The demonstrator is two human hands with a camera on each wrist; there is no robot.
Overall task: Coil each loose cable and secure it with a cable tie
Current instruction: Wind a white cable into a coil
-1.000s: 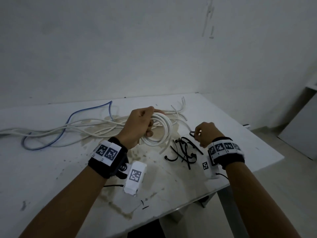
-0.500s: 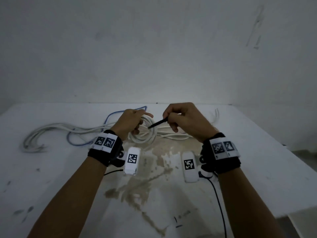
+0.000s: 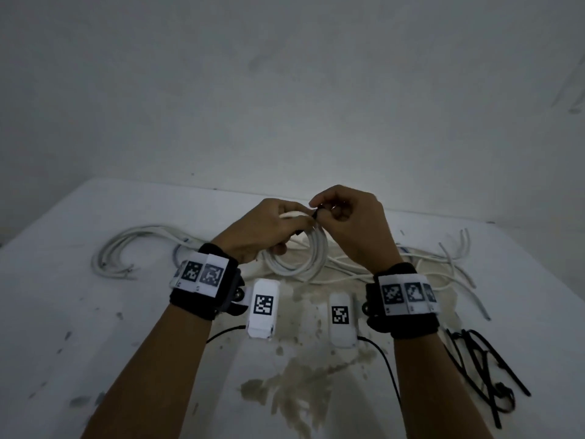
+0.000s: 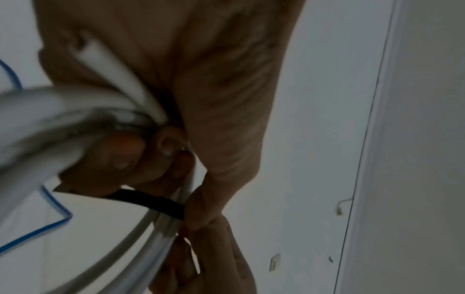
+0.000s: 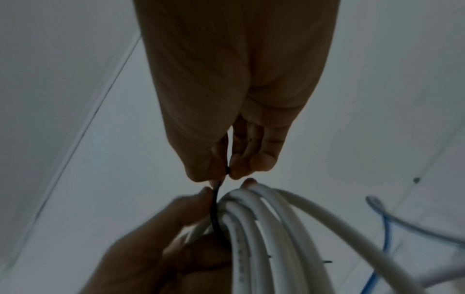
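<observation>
A white cable coil hangs above the table, gripped at its top by my left hand. The same white coil fills the lower part of the right wrist view, and in the left wrist view the coil runs under the curled fingers. A black cable tie runs up beside the strands, and my right hand pinches its end between thumb and fingertip. The tie's black strap crosses the coil just below the left fingers. Both hands meet at the coil's top.
Loose white cables sprawl across the back of the stained white table, left and right. A blue cable lies behind the coil. Several spare black cable ties lie at the right near the table edge. A wall stands close behind.
My right hand took a black tie from the pile at the right and brought it to the coil. The tie now lies against the strands, and the hands have closed together.
</observation>
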